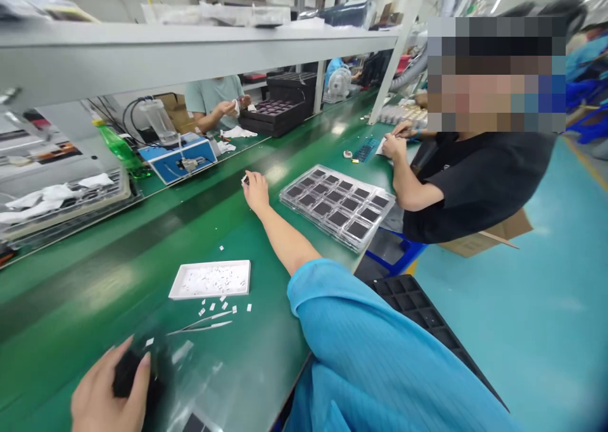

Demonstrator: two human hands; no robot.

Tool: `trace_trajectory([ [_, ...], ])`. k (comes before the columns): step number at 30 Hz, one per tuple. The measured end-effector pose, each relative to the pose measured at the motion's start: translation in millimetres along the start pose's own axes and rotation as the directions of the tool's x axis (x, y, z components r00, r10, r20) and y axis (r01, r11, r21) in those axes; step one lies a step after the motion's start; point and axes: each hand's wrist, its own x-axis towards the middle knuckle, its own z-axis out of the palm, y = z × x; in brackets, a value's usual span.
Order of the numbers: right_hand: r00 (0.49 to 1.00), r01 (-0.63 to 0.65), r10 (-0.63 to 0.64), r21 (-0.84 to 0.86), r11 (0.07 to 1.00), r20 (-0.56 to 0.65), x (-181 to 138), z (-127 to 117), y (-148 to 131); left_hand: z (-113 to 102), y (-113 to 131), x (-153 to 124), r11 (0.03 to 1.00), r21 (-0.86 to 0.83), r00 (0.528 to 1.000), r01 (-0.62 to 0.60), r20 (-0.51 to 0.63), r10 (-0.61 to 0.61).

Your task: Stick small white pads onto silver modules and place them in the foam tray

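Observation:
My left hand (107, 387), at the bottom left, has its thumb and fingers around a black object (127, 372) whose kind I cannot make out. My right hand (257, 192) reaches far out over the green bench, its fingertips closed on a small dark piece with a white edge (245, 180). To its right lies a clear plastic tray (308, 220) with rows of dark square pieces. Between my hands sit a shallow white tray (175, 287) of tiny bits, scattered white chips (224, 305) and metal tweezers (202, 324).
A co-worker in a black shirt (494, 185) sits at the right, hands over the bench. Across it stand a blue machine (183, 159), a green bottle (118, 147) and a black case (285, 118). A grey shelf (190, 58) spans above. A black compartment tray (418, 311) lies below the edge.

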Motion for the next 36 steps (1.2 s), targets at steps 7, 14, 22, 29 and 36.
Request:
trace_trajectory([
  [7, 0.904, 0.425, -0.387, 0.452, 0.784, -0.180, -99.2, -25.3, -87.2, -18.9, 58.0, -1.4, 1.000, 0.026, 0.978, -0.001, -0.208, 0.006],
  [14, 0.685, 0.432, -0.726, 0.768, 0.473, 0.062, -228.6, -43.7, -143.3, -19.8, 72.1, -12.7, 0.845, -0.535, 0.997, 0.002, -0.064, -0.042],
  [22, 0.725, 0.175, -0.652, 0.856, 0.487, 0.223, -261.2, -16.2, -130.3, -14.4, 64.1, -11.8, 0.586, -0.805, 0.996, 0.089, 0.086, -0.033],
  [29, 0.691, 0.332, -0.712, 0.819, 0.467, 0.125, -258.5, -11.6, -128.8, -15.5, 58.3, -7.9, 0.405, -0.901, 0.980, 0.157, 0.090, -0.178],
  [36, 0.598, 0.450, -0.792, 0.766, 0.460, 0.124, -258.0, -4.9, -123.4, -15.0, 61.5, -9.9, 0.495, -0.855, 0.978, 0.156, 0.062, -0.201],
])
